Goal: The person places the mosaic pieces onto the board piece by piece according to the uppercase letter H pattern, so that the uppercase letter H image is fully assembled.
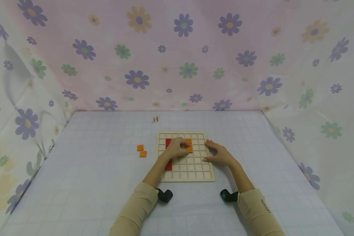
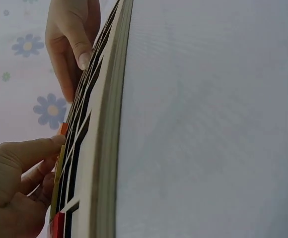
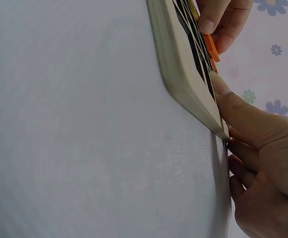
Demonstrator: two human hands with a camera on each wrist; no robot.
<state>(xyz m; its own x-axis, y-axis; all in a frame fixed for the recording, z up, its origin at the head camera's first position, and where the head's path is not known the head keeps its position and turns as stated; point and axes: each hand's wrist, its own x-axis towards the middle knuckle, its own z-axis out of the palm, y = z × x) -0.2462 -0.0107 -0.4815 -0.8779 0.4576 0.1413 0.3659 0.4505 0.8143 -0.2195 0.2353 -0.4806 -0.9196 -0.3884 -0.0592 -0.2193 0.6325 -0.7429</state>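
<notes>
In the head view a light wooden grid board (image 1: 194, 175) lies on the table. My left hand (image 1: 177, 147) reaches over its middle and pinches an orange tile (image 1: 189, 149) between thumb and fingers. That tile (image 3: 211, 47) looks tilted over the grid in the right wrist view. Just beyond it another orange tile (image 1: 188, 141) sits in a square. Red tiles (image 1: 168, 167) form a column left of the hand, partly hidden by it. Yellow (image 2: 57, 183) shows beneath the left hand. My right hand (image 1: 221, 154) rests at the board's right edge, its thumb (image 3: 219, 84) against the rim.
Two loose orange tiles (image 1: 143, 154) lie on the table left of the board. A small printed card (image 1: 155, 119) lies behind it, nearer the flowered backdrop (image 1: 171, 49). Black wrist-worn devices (image 1: 165, 196) sit by both sleeves. A pale checked cloth (image 1: 91, 183) covers the table.
</notes>
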